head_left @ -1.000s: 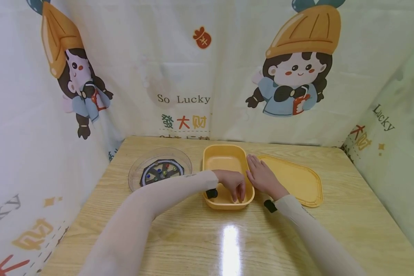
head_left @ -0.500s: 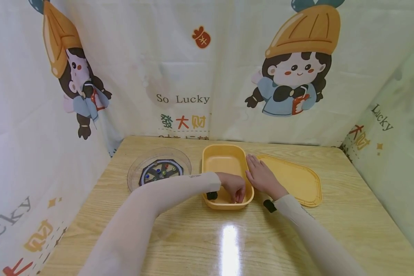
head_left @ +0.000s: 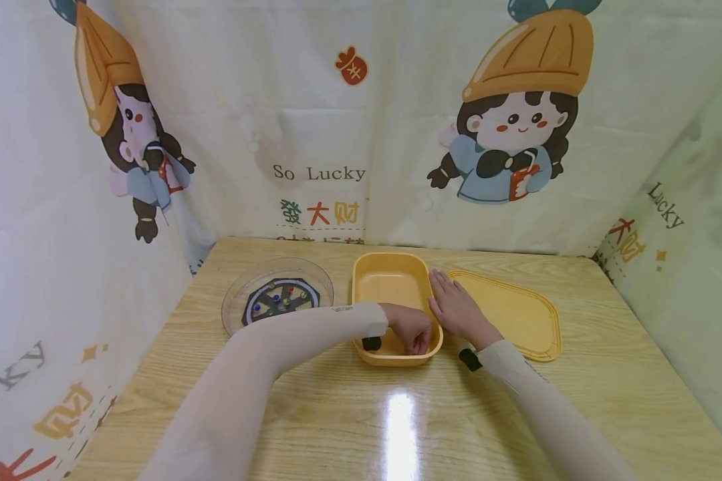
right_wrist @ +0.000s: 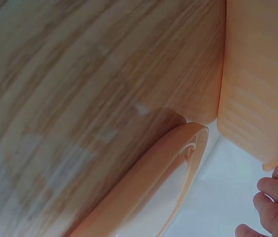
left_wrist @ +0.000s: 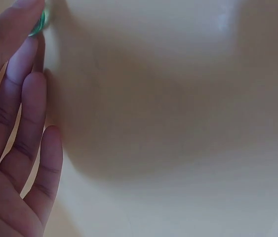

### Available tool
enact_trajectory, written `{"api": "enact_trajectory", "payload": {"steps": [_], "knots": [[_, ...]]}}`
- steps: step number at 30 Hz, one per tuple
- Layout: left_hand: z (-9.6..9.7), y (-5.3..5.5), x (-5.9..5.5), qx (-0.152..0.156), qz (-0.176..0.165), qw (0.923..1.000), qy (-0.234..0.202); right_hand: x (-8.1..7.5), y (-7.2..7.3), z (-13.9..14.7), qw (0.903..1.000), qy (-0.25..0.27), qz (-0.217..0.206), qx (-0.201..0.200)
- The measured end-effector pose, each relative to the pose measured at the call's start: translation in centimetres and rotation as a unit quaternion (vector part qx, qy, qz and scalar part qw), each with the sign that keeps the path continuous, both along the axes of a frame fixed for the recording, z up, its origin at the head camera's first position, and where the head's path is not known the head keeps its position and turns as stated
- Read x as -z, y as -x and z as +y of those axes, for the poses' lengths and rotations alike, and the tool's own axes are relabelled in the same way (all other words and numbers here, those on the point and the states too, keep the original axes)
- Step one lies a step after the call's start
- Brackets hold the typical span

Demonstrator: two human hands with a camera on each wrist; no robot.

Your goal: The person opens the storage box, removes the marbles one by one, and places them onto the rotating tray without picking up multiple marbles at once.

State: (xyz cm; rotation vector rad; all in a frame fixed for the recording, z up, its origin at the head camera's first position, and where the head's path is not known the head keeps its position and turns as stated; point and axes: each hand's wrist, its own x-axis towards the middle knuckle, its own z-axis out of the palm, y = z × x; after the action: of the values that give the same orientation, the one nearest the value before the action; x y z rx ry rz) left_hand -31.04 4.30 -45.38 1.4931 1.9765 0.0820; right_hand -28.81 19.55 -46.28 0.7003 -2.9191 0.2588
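My left hand (head_left: 410, 327) reaches down into a yellow-orange rectangular box (head_left: 391, 287), near its front right corner. In the left wrist view, the thumb and index fingertip pinch a small green glass marble (left_wrist: 38, 24), partly hidden by the thumb, close over the box's floor. The other fingers bend loosely beside it. Against the box's right side, my right hand (head_left: 460, 307) lies with fingers straight and together, fingertips at the rim. The right wrist view has those fingers at the lower right, beside the box's outer wall (right_wrist: 262, 79).
A matching yellow lid (head_left: 511, 314) lies flat right of the box, partly behind the right hand. At left stands a clear round dish (head_left: 231, 304) with a dark octagonal spoked piece (head_left: 253, 300) and several coloured marbles. The left forearm overlaps its front. Printed curtains surround the wooden table (head_left: 325, 414).
My left hand has shifted slightly right inside the box, and its fingers have drawn in more tightly. The right hand, lid and dish keep their places.
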Motion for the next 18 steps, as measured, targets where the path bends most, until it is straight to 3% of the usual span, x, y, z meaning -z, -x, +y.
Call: {"api": "enact_trajectory", "payload": {"steps": [18], "knots": [[-1.2, 1.0, -0.5, -0.041, -0.005, 0.999, -0.016, -0.1, -0.1, -0.1, 1.0, 0.002, 0.0, 0.001]]}}
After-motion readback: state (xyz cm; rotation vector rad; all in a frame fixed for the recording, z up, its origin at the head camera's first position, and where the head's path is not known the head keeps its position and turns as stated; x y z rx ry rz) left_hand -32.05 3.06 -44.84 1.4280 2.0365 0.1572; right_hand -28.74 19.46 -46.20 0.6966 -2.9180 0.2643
